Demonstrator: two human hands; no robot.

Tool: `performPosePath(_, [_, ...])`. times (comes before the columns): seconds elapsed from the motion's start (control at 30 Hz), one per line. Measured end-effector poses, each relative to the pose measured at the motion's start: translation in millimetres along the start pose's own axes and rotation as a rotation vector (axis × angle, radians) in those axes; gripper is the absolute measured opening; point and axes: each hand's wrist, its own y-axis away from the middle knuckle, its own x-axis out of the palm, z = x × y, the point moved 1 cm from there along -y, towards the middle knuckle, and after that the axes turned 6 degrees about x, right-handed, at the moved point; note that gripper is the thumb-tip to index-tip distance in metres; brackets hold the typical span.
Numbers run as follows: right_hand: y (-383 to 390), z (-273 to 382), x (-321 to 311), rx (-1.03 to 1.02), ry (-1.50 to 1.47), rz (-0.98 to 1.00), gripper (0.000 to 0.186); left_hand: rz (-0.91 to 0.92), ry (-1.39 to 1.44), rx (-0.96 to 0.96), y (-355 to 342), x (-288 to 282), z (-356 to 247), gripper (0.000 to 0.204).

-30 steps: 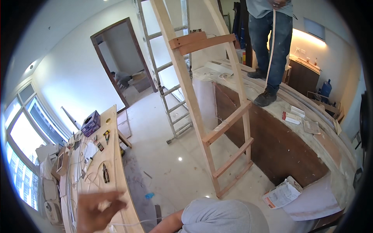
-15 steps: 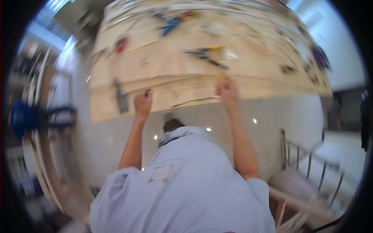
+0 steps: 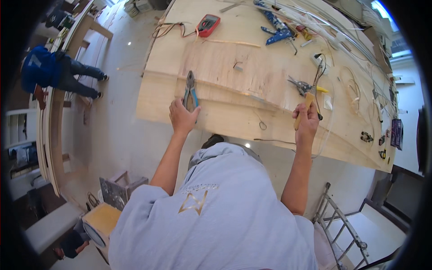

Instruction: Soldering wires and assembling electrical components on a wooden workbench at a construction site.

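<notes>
A pair of pliers (image 3: 191, 90) with blue-and-dark handles points away from me near the front left of the wooden worktable (image 3: 153, 103). My left hand (image 3: 182, 118) has its fingers and thumb around the handle ends. In my right hand (image 3: 306, 120) is a tool with a yellow handle (image 3: 304, 110) and a slim metal shaft, held closed in the fingers and tilted up over the table; its exact kind is unclear. Just beyond that hand lie snips (image 3: 300, 85) with a yellow handle, partly hidden by the tool. A small white piece (image 3: 328, 102) is beside them.
Farther back are a red multimeter (image 3: 208, 25) with leads and a blue caulking gun (image 3: 275, 29). Long strips and coiled wire (image 3: 353, 90) occupy the right side. A metal rail frame (image 3: 344, 225) stands behind right. Another person (image 3: 49, 72) in blue works far left.
My left hand has come onto the pliers' handles. The right hand has moved right with the yellow-handled tool. The view has turned and sharpened, shifting the table.
</notes>
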Motion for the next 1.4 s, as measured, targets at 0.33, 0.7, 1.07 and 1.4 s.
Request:
performPosePath(0.33, [10.7, -7.1, 9.2, -0.014, 0.056, -0.164, 0.022, -0.052, 0.266, 0.398, -84.2, 16.9, -36.4, 0.039])
performPosePath(0.7, [63.1, -4.3, -2.3, 0.144, 0.190, -0.354, 0.037, 0.337, 0.625, 0.734, -195.4, 135.9, -214.0, 0.026])
performPosePath(1.07, [63.7, -35.4, -36.1, 0.174, 0.254, -0.352, 0.038, 0.219, 0.211, 0.452, -70.3, 47.2, -54.5, 0.041])
performPosePath(1.4, [37.4, -36.3, -24.0, 0.017, 0.023, -0.127, 0.041, 0.154, -0.189, 0.124, 11.8, 19.3, 63.3, 0.051])
